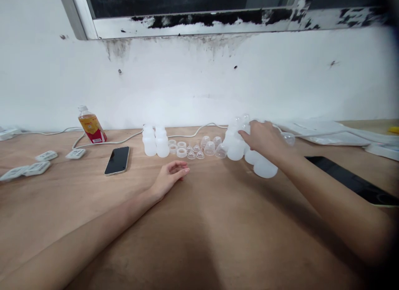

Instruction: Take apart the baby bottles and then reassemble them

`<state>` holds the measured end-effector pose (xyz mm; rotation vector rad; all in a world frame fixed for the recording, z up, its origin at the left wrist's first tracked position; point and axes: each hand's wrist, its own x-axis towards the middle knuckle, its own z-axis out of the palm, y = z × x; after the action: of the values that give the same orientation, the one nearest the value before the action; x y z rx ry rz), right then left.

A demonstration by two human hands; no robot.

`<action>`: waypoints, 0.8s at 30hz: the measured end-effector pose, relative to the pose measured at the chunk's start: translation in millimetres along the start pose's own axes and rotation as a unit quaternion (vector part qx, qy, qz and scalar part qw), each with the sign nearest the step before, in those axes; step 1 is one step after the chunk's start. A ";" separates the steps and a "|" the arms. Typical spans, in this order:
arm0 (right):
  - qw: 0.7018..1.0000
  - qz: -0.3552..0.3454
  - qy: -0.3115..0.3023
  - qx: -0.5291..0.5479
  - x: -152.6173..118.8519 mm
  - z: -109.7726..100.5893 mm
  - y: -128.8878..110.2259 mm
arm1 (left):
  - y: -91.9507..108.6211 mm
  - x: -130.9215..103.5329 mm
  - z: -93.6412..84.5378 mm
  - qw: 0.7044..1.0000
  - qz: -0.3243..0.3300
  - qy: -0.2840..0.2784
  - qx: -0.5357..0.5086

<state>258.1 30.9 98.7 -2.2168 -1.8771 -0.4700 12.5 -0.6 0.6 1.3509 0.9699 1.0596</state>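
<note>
My left hand [170,177] rests on the wooden table, fingers loosely curled, thumb apart, with nothing in it. Just beyond lie small clear bottle nipples [195,152], white screw rings [177,148] and clear dome caps [213,147]. Frosted white bottles [156,142] stand in two rows behind my left hand. My right hand [263,136] reaches over a second cluster of frosted white bottles [235,147], near more clear domes [243,118] at the back. Its thumb points left; the other fingers are hidden, so any hold cannot be made out. Another white bottle [265,168] lies below my right wrist.
A phone [117,161] and a drink bottle [92,125] are on the left, near white flat pieces [37,168]. A dark tablet-like slab [352,179] lies under my right forearm. Plastic bags [314,132] and a white cable [199,132] run along the wall.
</note>
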 end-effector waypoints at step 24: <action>0.868 -0.428 -0.134 0.215 -83.6 79.4 -69.4 | -6.4 0.8 -37.1 0.785 0.203 -0.203 0.549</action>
<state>186.8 -6.1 -9.3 -1.1245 -2.7256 0.1668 -22.9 10.3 -6.2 2.7171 0.9969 0.3602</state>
